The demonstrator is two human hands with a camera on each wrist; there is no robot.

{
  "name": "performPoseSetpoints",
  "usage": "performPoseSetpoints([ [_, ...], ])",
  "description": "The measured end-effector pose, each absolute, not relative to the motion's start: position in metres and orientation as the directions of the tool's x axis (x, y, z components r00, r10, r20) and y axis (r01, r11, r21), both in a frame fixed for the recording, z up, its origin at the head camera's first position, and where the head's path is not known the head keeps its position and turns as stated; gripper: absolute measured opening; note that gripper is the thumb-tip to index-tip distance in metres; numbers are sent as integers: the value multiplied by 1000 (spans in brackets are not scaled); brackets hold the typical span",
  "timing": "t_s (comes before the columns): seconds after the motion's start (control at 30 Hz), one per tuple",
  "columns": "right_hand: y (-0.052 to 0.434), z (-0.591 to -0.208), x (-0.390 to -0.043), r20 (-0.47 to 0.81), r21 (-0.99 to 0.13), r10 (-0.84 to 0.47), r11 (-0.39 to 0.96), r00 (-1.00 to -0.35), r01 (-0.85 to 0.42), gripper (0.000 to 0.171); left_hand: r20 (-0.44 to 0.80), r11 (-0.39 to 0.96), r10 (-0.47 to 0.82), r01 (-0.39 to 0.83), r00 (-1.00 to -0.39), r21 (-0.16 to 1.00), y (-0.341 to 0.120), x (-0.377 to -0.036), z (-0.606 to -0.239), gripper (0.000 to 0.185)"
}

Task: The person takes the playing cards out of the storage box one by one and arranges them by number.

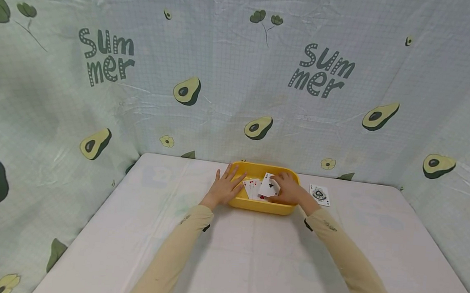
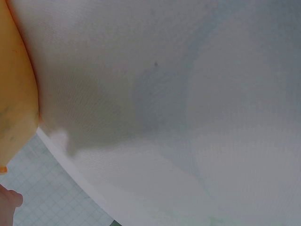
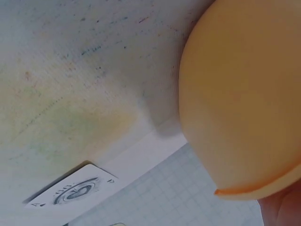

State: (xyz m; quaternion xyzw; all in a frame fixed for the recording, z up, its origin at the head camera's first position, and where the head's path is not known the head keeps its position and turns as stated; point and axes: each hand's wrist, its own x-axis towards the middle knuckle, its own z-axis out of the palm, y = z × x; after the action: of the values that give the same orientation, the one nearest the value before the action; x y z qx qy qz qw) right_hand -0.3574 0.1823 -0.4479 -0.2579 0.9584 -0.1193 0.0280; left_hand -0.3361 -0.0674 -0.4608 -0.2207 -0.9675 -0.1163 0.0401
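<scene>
At frame centre, the right hand [image 1: 290, 191] pinches a club card [image 1: 269, 187] over the yellow tray [image 1: 261, 206]. The left hand [image 1: 225, 187] rests flat-fingered on the tray's left rim, empty. An ace of spades [image 1: 319, 194] lies just right of the tray on the bench [image 1: 251, 253].

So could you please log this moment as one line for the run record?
left hand: rests on yellow tray rim | right hand: holds club card over tray | red cards: in tray | ace card: on table

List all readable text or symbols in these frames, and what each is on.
"Summer": printed twice on the avocado-patterned backdrop cloth, split "Sum" over "mer".
Club pip: white playing card under the right hand.
Red pips: white cards in the yellow plastic tray; values unreadable.
Lone white card on table: emblem blurred.
</scene>
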Motion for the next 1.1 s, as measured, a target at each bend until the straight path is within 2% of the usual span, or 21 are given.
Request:
performPoseSetpoints([
  [0.27,187,-437,-353,61,-195,-545,815,-836,-545,67,123,877,413,431,-902,212,-66,-337,-460,48],
  [0.53,193,-427,-348,51,-161,-516,841,-855,-517,70,131,873,416,435,-900,220,-67,-339,-461,48],
  [0.7,203,-421,-346,82,-151,-535,827,-841,-541,70,132,873,417,437,-899,219,-67,-338,-461,47],
  [1.1,231,-405,-339,71,-224,-502,834,-862,-504,76,125,875,417,435,-900,213,-67,-337,-460,47],
])
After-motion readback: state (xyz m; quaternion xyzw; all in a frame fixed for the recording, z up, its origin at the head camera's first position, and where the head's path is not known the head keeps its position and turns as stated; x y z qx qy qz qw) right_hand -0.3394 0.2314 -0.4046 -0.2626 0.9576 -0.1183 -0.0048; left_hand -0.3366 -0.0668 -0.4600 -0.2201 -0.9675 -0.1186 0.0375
